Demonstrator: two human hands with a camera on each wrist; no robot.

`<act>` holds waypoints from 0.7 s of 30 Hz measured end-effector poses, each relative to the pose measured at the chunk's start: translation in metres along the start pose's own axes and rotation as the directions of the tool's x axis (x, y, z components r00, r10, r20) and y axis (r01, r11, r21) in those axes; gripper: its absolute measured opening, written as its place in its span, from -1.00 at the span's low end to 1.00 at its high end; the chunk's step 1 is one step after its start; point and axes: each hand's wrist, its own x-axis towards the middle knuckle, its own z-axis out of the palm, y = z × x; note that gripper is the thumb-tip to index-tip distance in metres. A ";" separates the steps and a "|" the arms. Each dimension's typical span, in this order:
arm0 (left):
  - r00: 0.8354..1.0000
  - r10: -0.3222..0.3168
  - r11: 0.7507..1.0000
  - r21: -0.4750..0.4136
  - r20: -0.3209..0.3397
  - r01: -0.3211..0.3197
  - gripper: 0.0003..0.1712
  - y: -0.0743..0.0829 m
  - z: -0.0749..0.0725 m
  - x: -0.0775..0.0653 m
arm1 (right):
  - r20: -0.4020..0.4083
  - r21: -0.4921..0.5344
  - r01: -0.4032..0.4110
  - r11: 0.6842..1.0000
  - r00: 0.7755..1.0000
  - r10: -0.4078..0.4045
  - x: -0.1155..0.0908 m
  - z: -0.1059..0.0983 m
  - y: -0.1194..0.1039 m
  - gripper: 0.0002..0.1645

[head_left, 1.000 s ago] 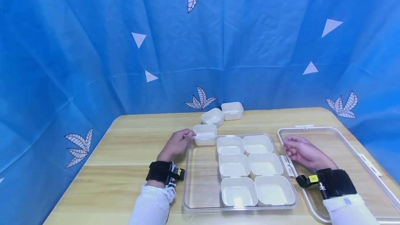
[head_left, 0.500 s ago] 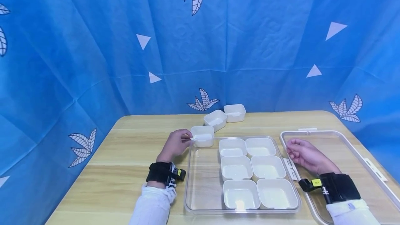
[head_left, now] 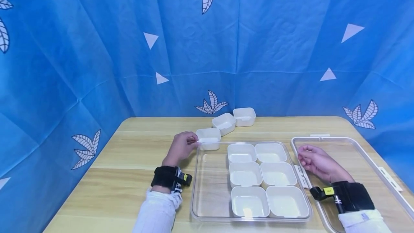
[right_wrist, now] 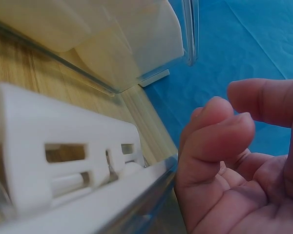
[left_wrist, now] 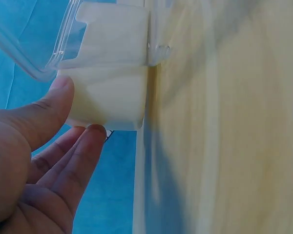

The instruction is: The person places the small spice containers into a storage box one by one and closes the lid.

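My left hand [head_left: 182,148] pinches the left side of a small white bin [head_left: 208,136] just behind the clear tray's [head_left: 207,197] back left corner. In the left wrist view, thumb and fingertips [left_wrist: 94,134] meet the near end of that bin [left_wrist: 107,95], and the tray's clear wall overlaps part of it. Several more white bins [head_left: 250,200] stand in rows in the tray's right part. My right hand [head_left: 320,163] is over the left side of a clear lid with a white frame [head_left: 347,140], its fingers loosely curled and holding nothing.
Two white bins [head_left: 224,122] stand behind the held one at the table's back edge. A white latch [head_left: 301,176] on the lid's frame lies between lid and tray. A blue curtain [head_left: 268,46] hangs behind the wooden table [head_left: 129,190].
The pinched bin has shifted slightly left relative to the tray, along with my left hand. My right hand stays about where it was over the lid. The head view has turned slightly.
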 end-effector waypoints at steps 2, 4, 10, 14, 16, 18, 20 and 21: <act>1.000 -0.004 1.000 0.002 -0.010 0.004 -0.87 0.000 -0.001 0.000 | -0.004 0.000 0.000 1.000 1.000 0.000 0.000 0.000 0.000 -0.91; 1.000 -0.012 1.000 -0.004 -0.015 0.012 -0.87 0.000 -0.002 0.000 | -0.007 -0.002 0.000 1.000 1.000 0.000 0.000 0.000 0.000 -0.91; 0.999 -0.038 0.999 -0.030 -0.035 0.037 -0.87 0.002 -0.005 0.000 | -0.023 -0.021 -0.007 1.000 1.000 0.007 0.000 0.000 0.001 -0.91; 0.998 -0.044 0.999 -0.028 -0.038 0.043 -0.87 0.003 -0.008 0.001 | -0.020 -0.020 -0.001 1.000 1.000 0.001 0.000 -0.001 0.001 -0.91; 0.998 -0.047 0.998 -0.034 -0.037 0.046 -0.88 0.003 -0.009 0.001 | -0.017 -0.016 0.000 1.000 1.000 -0.001 0.000 0.000 0.002 -0.91; 0.998 -0.051 0.998 -0.040 -0.038 0.050 -0.88 0.002 -0.010 0.000 | -0.014 -0.016 0.001 1.000 1.000 -0.001 0.000 0.000 0.002 -0.91; 0.998 -0.047 0.998 -0.043 -0.045 0.045 -0.88 0.003 -0.011 0.000 | -0.014 -0.018 0.000 1.000 1.000 0.000 0.000 0.000 0.002 -0.91; 0.998 -0.040 0.998 -0.047 -0.049 0.038 -0.88 0.003 -0.012 0.000 | -0.014 -0.019 0.000 1.000 1.000 0.000 0.000 -0.001 0.002 -0.91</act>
